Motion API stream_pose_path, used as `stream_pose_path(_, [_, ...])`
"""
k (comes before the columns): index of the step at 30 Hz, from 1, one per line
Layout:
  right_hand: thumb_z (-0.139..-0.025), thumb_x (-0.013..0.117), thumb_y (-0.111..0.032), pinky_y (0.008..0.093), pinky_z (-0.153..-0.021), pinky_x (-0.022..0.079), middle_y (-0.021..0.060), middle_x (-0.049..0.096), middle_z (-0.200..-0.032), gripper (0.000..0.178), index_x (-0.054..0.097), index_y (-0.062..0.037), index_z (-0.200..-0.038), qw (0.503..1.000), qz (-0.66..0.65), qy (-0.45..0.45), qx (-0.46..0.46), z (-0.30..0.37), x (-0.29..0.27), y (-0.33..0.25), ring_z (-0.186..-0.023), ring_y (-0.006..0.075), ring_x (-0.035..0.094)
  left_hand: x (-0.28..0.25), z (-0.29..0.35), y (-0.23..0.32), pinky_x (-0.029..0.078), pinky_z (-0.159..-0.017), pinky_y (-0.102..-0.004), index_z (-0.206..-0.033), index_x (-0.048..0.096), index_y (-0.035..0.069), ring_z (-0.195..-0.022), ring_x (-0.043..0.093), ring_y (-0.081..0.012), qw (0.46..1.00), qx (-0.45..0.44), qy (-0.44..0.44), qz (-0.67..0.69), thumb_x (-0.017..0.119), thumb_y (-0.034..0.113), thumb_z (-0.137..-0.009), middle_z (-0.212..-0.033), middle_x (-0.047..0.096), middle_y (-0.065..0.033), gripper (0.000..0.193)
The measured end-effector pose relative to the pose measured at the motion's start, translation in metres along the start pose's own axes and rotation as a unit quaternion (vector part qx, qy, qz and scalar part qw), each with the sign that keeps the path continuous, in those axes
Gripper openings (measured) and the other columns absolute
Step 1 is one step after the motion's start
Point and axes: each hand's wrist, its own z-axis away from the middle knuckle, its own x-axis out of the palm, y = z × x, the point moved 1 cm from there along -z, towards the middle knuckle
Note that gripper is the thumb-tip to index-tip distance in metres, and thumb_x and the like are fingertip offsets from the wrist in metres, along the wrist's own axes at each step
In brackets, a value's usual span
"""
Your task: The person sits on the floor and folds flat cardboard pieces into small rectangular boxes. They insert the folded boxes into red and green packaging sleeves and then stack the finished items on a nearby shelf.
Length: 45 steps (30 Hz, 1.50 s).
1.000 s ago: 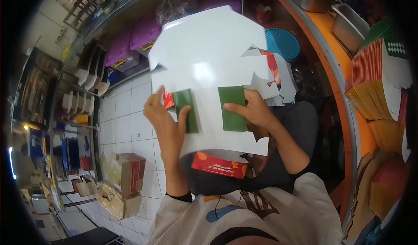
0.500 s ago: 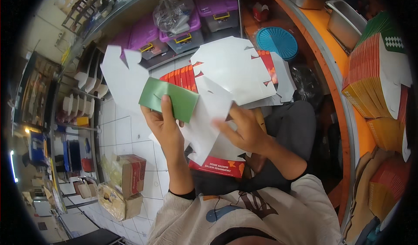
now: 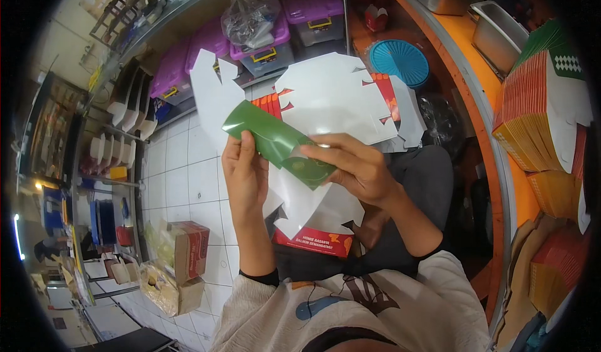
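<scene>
A paperboard box blank [image 3: 269, 133], glossy green on one face and white on the other, is held up in front of me, partly folded. My left hand [image 3: 244, 173] is closed on its near left edge, thumb on the green face and fingers mostly hidden. At the blank's right end, my right hand [image 3: 360, 167] is closed on the green part, fingers lying over it. White notched flaps stick out at the upper left and hang below. Beyond my hands lies a pile of flat white blanks [image 3: 332, 102], with red printed ones showing at its sides.
A red printed piece [image 3: 316, 242] lies by my lap under white board. Purple-lidded bins [image 3: 263, 48] line the back, beside a blue round lid [image 3: 399, 63]. Nested cartons [image 3: 532, 114] stand on the orange shelf at right. An opened cardboard box [image 3: 188, 252] is on the tiled floor.
My right hand has come over onto the green face, where the white panel was before. The blank has turned, showing a longer green strip, and its upper-left flap has shifted right.
</scene>
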Motion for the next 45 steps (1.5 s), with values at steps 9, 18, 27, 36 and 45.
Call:
stream_pose_path(9, [-0.082,0.061,-0.017,0.0454,-0.097,0.041,0.0197,0.050,-0.126,0.038,0.058,-0.0003,-0.116,0.969,0.240,-0.019,-0.063,-0.005,0.014,0.000,-0.116,0.0363,0.050,0.029,0.021,-0.020,0.047,-0.077,-0.0251,-0.111,0.054,-0.001,-0.087,0.057,-0.0099,0.995,0.023,0.036,-0.091,0.047,0.021,-0.096,-0.100,0.061,-0.0059,0.027])
stream_pose_path(18, [-0.078,0.066,-0.010,0.0427,-0.094,0.043,0.0151,0.059,-0.114,0.037,0.059,0.0001,-0.113,0.997,0.031,0.065,-0.024,0.001,0.006,0.000,-0.116,0.0328,0.050,0.033,0.013,-0.015,0.051,-0.075,-0.0241,-0.111,0.053,-0.003,-0.087,0.062,-0.0125,0.997,-0.067,0.016,0.021,0.046,0.015,-0.095,-0.101,0.062,-0.0095,0.025])
stream_pose_path(27, [-0.075,0.068,-0.017,0.0457,-0.094,0.043,0.0126,0.055,-0.121,0.040,0.061,-0.0019,-0.111,0.955,0.269,-0.030,-0.124,-0.002,0.017,-0.005,-0.119,0.0299,0.048,0.036,0.017,-0.011,0.043,-0.080,-0.0237,-0.109,0.056,0.000,-0.091,0.057,-0.0094,0.998,-0.030,0.048,0.007,0.048,0.017,-0.095,-0.102,0.062,-0.0054,0.024])
stream_pose_path(36, [-0.078,0.065,-0.012,0.0456,-0.092,0.042,0.0115,0.057,-0.120,0.035,0.061,-0.0024,-0.112,0.976,0.190,0.103,-0.018,-0.004,0.013,0.005,-0.117,0.0310,0.049,0.055,0.024,-0.018,0.054,-0.075,-0.0310,-0.111,0.055,-0.002,-0.096,0.058,-0.0142,0.998,-0.045,-0.017,0.037,0.045,0.017,-0.096,-0.108,0.061,-0.0088,0.027])
stream_pose_path(45, [-0.076,0.067,-0.017,0.0448,-0.090,0.043,0.0125,0.056,-0.120,0.036,0.063,-0.0024,-0.109,0.955,0.275,0.003,-0.112,0.002,0.012,-0.004,-0.115,0.0328,0.050,0.040,0.017,-0.021,0.051,-0.070,-0.0200,-0.110,0.053,0.000,-0.086,0.061,-0.0100,0.995,-0.080,0.028,0.058,0.048,0.017,-0.094,-0.100,0.061,-0.0069,0.024])
